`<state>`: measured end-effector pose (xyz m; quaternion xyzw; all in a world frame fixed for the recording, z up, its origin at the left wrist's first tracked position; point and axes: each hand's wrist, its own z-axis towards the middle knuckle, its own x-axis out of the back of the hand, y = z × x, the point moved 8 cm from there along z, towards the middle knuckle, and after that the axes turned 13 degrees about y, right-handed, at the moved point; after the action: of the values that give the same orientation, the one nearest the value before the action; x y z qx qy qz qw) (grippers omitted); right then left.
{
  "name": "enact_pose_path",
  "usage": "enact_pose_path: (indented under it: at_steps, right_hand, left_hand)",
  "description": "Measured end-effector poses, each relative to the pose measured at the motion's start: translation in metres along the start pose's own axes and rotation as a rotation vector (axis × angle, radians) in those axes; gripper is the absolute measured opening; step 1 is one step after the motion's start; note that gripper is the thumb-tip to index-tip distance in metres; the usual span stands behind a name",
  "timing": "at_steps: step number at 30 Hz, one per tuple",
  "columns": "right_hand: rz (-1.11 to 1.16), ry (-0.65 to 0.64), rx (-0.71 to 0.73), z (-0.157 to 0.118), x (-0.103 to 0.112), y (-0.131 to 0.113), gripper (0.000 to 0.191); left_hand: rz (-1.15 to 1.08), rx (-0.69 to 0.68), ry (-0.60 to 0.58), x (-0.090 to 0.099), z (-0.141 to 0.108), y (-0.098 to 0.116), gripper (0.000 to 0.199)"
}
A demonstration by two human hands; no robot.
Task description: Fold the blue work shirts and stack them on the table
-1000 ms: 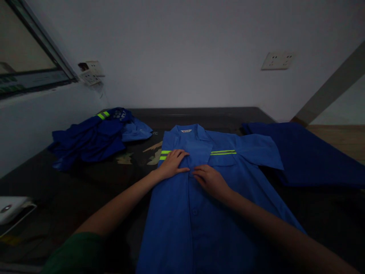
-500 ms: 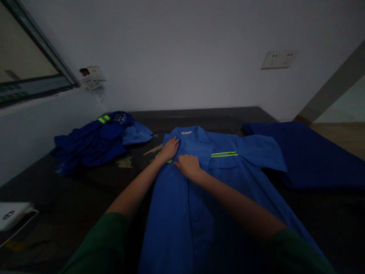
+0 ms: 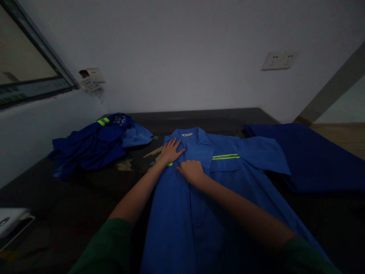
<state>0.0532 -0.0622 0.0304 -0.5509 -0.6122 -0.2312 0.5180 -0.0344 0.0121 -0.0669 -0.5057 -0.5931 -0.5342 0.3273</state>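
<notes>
A blue short-sleeved work shirt [image 3: 171, 217] lies face up, collar away from me, with a yellow-green reflective strip across its chest. My left hand [image 3: 171, 151] rests flat on the chest left of the collar, fingers spread. Just nearer and to the right, my right hand [image 3: 191, 171] is closed at the front opening, its fingers curled on the shirt cloth; the fingertips are hidden. The sleeve on the right is spread outward, while the left sleeve is not visible.
A crumpled dark-blue garment [image 3: 88, 148] with a reflective band lies at the back left of the dark table [image 3: 94, 213]. Folded dark-blue cloth [image 3: 319, 163] is on the right. A white device [image 3: 13, 220] sits at the left edge. Wall sockets [image 3: 279, 61] are behind.
My left hand's fingers have spread wider, with the thumb now out to the right. The right hand stays closed in nearly the same place. The view has shifted slightly.
</notes>
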Motion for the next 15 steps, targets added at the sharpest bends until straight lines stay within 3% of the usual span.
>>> enact_pose_path:
  at_steps: [3,7,9,11,15]
  right_hand:
    - [-0.026,0.057,0.024,-0.003,0.013,0.007,0.035]
    - [-0.022,0.224,-0.047,0.017,0.031,0.039,0.033]
    - [0.002,0.256,-0.056,0.029,0.028,0.055,0.034]
    - [0.028,0.209,-0.033,0.036,0.014,0.065,0.041]
    - [0.036,0.143,-0.069,0.031,-0.012,0.087,0.055]
  left_hand:
    - [-0.026,-0.043,0.106,0.011,-0.003,0.005,0.064]
    - [-0.107,-0.25,0.236,0.025,-0.008,0.023,0.038]
    - [-0.147,-0.315,0.196,0.021,-0.009,0.028,0.036]
    - [-0.147,-0.319,0.117,0.013,-0.009,0.027,0.04]
    - [-0.09,-0.299,0.006,-0.001,-0.008,0.024,0.048]
